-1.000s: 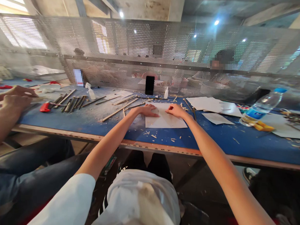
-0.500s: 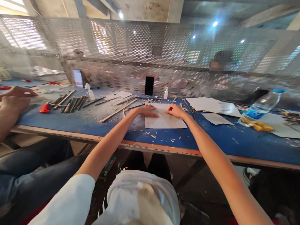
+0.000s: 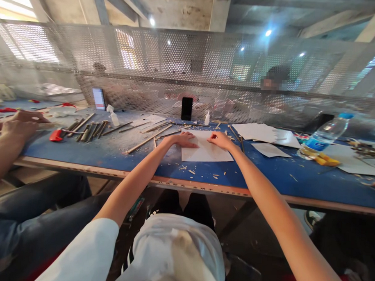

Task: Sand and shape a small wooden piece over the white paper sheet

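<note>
Paper sheet (image 3: pixel 207 151) lying pinned under our left hand (image 3: pixel 185 139) and right hand (image 3: pixel 220 139)

We are keeping both hands open and flat, gripping nothing, with the left near the sheet's left edge and the right near its top edge. The sheet is lying mid-way along the blue counter (image 3: pixel 162 168), among wood shavings, with thin wooden sticks (image 3: pixel 147 139) just left of it and loose paper sheets (image 3: pixel 264 133) to the right. A co-worker's hands (image 3: pixel 20 127) are resting well left, near a red-handled tool (image 3: pixel 56 135). We are judging this a smoothing and holding step; the next move calls for keeping the sheet from sliding when either hand lifts.
</note>
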A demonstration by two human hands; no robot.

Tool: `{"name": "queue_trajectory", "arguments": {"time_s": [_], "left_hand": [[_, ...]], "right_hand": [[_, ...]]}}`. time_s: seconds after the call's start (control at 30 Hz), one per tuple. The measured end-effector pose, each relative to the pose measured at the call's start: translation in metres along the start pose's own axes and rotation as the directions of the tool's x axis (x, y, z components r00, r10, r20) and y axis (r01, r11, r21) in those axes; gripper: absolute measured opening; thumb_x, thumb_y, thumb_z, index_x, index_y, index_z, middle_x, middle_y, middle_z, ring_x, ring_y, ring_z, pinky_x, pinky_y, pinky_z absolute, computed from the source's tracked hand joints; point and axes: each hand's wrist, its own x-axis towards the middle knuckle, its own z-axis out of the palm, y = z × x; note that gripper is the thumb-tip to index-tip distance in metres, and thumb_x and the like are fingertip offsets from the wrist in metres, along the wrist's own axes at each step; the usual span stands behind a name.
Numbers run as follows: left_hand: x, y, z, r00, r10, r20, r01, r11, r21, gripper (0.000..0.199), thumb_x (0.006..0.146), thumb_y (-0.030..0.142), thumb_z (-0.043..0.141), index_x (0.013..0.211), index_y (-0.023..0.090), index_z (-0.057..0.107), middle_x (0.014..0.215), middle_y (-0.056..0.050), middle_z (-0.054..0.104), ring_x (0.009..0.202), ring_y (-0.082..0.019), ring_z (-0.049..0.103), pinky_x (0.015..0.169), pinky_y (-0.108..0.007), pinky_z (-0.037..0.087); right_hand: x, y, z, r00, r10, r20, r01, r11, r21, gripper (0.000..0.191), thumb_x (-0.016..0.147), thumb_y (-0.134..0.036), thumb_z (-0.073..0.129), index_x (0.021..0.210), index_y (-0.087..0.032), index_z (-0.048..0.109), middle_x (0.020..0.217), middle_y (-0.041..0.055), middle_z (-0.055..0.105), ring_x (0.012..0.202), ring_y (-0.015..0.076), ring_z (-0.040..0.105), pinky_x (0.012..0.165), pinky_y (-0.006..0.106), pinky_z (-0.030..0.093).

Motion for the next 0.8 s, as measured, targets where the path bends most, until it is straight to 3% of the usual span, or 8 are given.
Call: {"name": "queue_trajectory", "arguments": {"time_s": [0.13, 0.27, 0.5, 0.67, 0.8], "left_hand": [[-0.005, 0.005, -0.003, 1.0, -0.015, 0.004, 0.015, 0.998, -0.058, 0.108, 0.094, 0.086, 0.054, 0.17, 0.014, 0.03, 0.181, -0.016, 0.025, 0.163, -0.043, 0.018, 0.133, -0.055, 0.018], [-0.006, 0.006, -0.003, 1.0, -0.014, 0.006, 0.015, 0.998, -0.064, 0.11, 0.095, 0.086, 0.055, 0.17, 0.011, 0.03, 0.18, -0.018, 0.023, 0.162, -0.041, 0.019, 0.133, -0.052, 0.016], [0.0, 0.001, 0.001, 1.0, 0.003, -0.01, -0.003, 0.999, -0.055, 0.109, 0.093, 0.087, 0.054, 0.17, 0.012, 0.031, 0.18, -0.018, 0.027, 0.162, -0.04, 0.022, 0.132, -0.049, 0.021], [-0.002, 0.003, 0.0, 1.0, 0.008, -0.006, -0.008, 0.999, -0.033, 0.107, 0.088, 0.088, 0.053, 0.169, 0.021, 0.036, 0.179, -0.013, 0.029, 0.163, -0.043, 0.022, 0.132, -0.051, 0.021], [-0.003, 0.006, -0.002, 1.0, 0.017, 0.012, -0.017, 1.0, -0.015, 0.11, 0.087, 0.091, 0.047, 0.17, 0.02, 0.035, 0.18, -0.014, 0.027, 0.164, -0.038, 0.022, 0.133, -0.044, 0.021]], "right_hand": [[-0.001, 0.0, -0.001, 0.999, -0.015, 0.051, 0.015, 1.0, 0.006, 0.023, 0.09, -0.038, 0.077, 0.08, -0.019, 0.068, 0.084, 0.0045, 0.077, 0.077, 0.0193, 0.065, 0.071, 0.027, 0.043], [-0.003, -0.003, -0.002, 1.0, 0.013, 0.005, -0.012, 1.0, -0.028, 0.021, 0.091, -0.036, 0.077, 0.082, -0.019, 0.068, 0.086, 0.0056, 0.078, 0.078, 0.019, 0.066, 0.071, 0.026, 0.043], [-0.006, -0.006, -0.004, 0.999, 0.044, -0.025, -0.045, 0.998, -0.032, 0.016, 0.09, -0.03, 0.078, 0.083, -0.019, 0.068, 0.089, 0.0059, 0.079, 0.08, 0.0189, 0.067, 0.073, 0.026, 0.044], [-0.007, -0.011, -0.007, 0.996, 0.032, 0.084, -0.035, 0.999, 0.037, 0.024, 0.088, -0.036, 0.079, 0.077, -0.02, 0.066, 0.081, 0.0041, 0.077, 0.074, 0.0187, 0.065, 0.067, 0.026, 0.044], [-0.009, -0.014, -0.005, 0.996, 0.082, -0.026, -0.082, 0.997, -0.007, 0.02, 0.088, -0.033, 0.079, 0.078, -0.02, 0.067, 0.081, 0.004, 0.077, 0.074, 0.0191, 0.065, 0.068, 0.027, 0.043]]}}
